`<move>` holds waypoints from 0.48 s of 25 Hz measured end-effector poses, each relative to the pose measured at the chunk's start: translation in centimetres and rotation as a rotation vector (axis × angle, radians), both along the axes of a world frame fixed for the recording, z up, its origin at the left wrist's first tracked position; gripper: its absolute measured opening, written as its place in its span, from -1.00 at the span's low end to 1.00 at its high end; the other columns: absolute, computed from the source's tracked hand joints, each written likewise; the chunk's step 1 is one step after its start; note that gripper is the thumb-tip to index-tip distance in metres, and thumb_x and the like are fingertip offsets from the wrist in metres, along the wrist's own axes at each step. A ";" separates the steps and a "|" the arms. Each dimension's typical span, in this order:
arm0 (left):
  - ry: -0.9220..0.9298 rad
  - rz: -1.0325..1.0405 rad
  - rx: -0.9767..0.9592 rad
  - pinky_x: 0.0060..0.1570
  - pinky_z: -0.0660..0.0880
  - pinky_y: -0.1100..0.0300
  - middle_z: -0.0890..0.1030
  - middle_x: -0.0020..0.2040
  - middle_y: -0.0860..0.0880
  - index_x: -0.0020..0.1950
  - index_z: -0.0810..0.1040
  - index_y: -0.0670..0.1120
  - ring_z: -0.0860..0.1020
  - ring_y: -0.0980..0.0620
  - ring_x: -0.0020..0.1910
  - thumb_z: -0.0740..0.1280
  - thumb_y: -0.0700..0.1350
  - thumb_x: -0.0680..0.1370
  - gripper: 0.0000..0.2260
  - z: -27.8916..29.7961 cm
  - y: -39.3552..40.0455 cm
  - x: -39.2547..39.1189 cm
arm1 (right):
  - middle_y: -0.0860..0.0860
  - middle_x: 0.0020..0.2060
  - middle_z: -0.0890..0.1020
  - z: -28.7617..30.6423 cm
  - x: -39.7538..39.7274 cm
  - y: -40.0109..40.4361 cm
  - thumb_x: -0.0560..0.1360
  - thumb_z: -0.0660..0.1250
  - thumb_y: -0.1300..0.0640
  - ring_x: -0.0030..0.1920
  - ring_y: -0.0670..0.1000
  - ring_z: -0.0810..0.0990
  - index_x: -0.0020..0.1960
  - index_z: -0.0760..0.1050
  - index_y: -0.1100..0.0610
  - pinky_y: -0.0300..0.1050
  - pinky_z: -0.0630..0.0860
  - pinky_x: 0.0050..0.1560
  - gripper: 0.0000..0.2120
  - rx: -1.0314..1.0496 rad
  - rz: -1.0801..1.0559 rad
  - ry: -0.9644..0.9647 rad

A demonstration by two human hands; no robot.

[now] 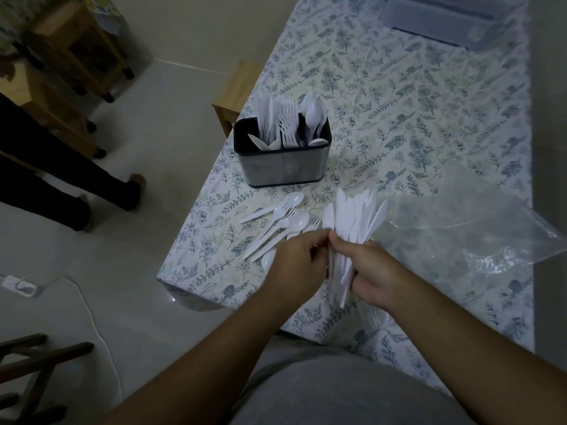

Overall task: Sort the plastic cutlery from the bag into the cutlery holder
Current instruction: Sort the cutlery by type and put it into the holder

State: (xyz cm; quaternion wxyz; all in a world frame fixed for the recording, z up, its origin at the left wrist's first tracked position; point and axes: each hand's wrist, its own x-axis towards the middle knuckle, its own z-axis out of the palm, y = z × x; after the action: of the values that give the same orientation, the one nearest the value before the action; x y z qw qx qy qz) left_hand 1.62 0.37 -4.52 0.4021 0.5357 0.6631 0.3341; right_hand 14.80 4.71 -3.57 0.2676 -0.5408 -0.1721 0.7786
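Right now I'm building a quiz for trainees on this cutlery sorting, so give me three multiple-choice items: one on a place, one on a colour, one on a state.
1. Where do the loose spoons and forks lie?
A. On the tablecloth, between the holder and the hands
B. Inside the plastic bag
C. On the floor

2. What colour is the cutlery?
A. Black
B. White
C. Red

3. What is the right hand doing?
A. Resting flat on the table
B. Reaching into the holder
C. Gripping a bundle of knives

Key: 1 A, they lie nearer than the cutlery holder. 2 B, every piece is white. 3 C, its fingers curl round the bundle of knives, beside the left hand; the plastic bag lies flat.
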 end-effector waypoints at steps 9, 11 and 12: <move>-0.429 0.506 -0.138 0.23 0.50 0.06 0.49 0.33 0.04 0.35 0.45 0.02 0.48 0.05 0.31 0.21 -0.01 0.65 -0.73 1.5 -0.3 1.1 | 0.09 -0.22 0.72 0.7 -1.0 2.0 0.58 0.40 0.22 -0.22 0.01 0.70 0.17 0.59 0.33 0.04 0.63 0.01 -0.77 0.125 -0.229 -0.029; -1.027 0.752 -0.436 0.19 0.53 0.02 0.64 0.18 -0.10 0.19 0.55 -0.12 0.60 -0.05 0.17 0.13 0.08 0.68 -0.66 1.8 0.3 1.9 | 0.04 -0.25 0.72 1.6 -1.8 1.6 0.53 0.45 0.23 -0.18 0.02 0.72 0.11 0.59 0.21 0.07 0.65 0.07 -0.83 0.259 -0.265 -0.075; -1.183 0.765 -0.486 0.19 0.53 0.02 0.69 0.12 -0.14 0.16 0.57 -0.17 0.63 -0.09 0.12 0.08 0.12 0.69 -0.58 1.7 0.5 2.4 | 0.02 -0.23 0.73 2.0 -2.3 1.0 0.51 0.48 0.24 -0.13 0.04 0.74 0.10 0.59 0.13 0.07 0.66 0.08 -0.81 0.334 -0.215 -0.122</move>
State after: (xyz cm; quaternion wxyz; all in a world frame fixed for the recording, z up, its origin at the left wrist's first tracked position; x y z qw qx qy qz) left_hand 3.97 0.91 -2.85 0.6546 -0.1061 0.5312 0.5274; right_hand 12.49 5.69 -1.59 0.4241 -0.5502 -0.2560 0.6722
